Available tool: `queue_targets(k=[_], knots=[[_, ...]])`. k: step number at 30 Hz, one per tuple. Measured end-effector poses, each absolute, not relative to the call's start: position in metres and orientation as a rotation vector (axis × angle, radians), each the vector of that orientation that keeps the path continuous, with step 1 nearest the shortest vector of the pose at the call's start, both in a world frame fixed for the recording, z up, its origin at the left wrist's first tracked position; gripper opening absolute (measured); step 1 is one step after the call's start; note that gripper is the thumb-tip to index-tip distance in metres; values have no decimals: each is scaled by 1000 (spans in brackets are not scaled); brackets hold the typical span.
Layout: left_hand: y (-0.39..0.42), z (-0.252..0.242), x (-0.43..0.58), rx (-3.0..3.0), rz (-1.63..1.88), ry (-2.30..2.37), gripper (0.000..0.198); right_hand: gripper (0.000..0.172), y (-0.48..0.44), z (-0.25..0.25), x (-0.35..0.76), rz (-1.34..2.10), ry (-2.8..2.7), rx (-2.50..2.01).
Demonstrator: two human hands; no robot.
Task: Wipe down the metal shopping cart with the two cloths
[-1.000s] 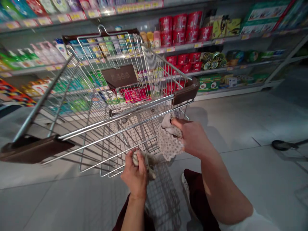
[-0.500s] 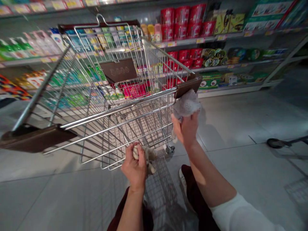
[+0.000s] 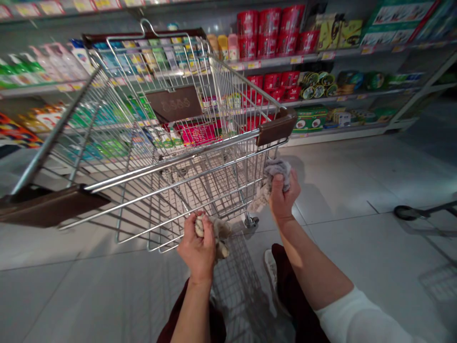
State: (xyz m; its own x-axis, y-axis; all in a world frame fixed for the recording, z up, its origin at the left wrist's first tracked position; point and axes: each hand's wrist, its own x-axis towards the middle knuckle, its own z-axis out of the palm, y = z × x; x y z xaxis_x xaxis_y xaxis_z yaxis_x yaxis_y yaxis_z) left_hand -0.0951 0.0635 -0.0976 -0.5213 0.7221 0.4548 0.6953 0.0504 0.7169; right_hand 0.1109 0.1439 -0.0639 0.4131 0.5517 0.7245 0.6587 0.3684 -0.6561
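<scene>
A metal shopping cart [image 3: 171,166] with brown plastic corner pieces stands in front of me, its wire basket bare inside. My right hand [image 3: 284,193] grips a crumpled grey cloth [image 3: 278,167] beside the cart's near right corner, just under the brown corner guard [image 3: 276,127]. Part of that cloth hangs down against the side wires. Lower down, my left hand [image 3: 199,245] is closed around a bunched beige cloth [image 3: 222,238] by the bottom wires of the cart's near end. Whether the left fingers also touch a wire, I cannot tell.
Behind the cart run store shelves [image 3: 342,133] with bottles, red tubs [image 3: 270,33] and boxes. One caster [image 3: 251,221] of the cart shows near my foot. Another wheel [image 3: 407,213] on a dark frame stands at the right on the tiled floor [image 3: 342,190].
My right hand has moved down with the grey cloth, from the brown corner guard to the wires below it. The left hand has barely moved.
</scene>
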Motion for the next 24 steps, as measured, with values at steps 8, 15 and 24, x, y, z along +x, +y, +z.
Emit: queue_targets(k=[8,15,24], knots=[[62,-97,-95,1550,1507,2238,33,52,178,-59,132,287,-788,-1062],[63,-98,-95,1500,1529,2225,34,50,172,-66,124,316,-1044,-1111],[64,-99,-94,1481,1534,2222,33,43,173,-93,114,295,-857,-1088]])
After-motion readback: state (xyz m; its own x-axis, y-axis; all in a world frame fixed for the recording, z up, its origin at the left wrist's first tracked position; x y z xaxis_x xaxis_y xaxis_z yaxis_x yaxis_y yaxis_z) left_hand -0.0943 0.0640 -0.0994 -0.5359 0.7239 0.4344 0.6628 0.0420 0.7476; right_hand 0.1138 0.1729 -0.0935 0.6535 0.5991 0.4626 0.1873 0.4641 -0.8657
